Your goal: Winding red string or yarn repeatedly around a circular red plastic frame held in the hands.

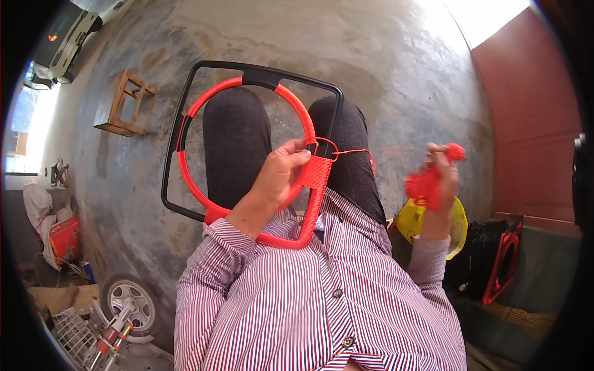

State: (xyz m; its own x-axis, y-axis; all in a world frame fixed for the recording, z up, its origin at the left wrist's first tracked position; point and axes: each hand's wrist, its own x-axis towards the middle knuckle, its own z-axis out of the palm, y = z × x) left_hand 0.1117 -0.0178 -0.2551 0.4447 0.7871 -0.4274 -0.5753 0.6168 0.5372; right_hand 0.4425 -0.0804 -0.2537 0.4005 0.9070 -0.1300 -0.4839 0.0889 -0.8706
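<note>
Across my lap rests a black frame (pixel 176 139), a rounded square with a ring inside it, partly wrapped in red cord. My left hand (pixel 278 170) pinches the frame's right side, where the ring meets the outer bar, just above a tightly wound red section (pixel 317 173). From there a loop of red cord (pixel 349 151) runs out to the right. Off to the right, my raised right hand (pixel 447 170) is closed round a bundle of red cord (pixel 427 185); it is blurred, and parts of the bundle stick out on both sides of the fingers.
A yellow tub (pixel 458 232) stands below my right forearm, with a black and red frame (pixel 504 260) beyond it. A wooden stool (pixel 117 105) is at the far left. A wheel (pixel 130 303) lies at the lower left. A red door (pixel 526 117) stands at the right.
</note>
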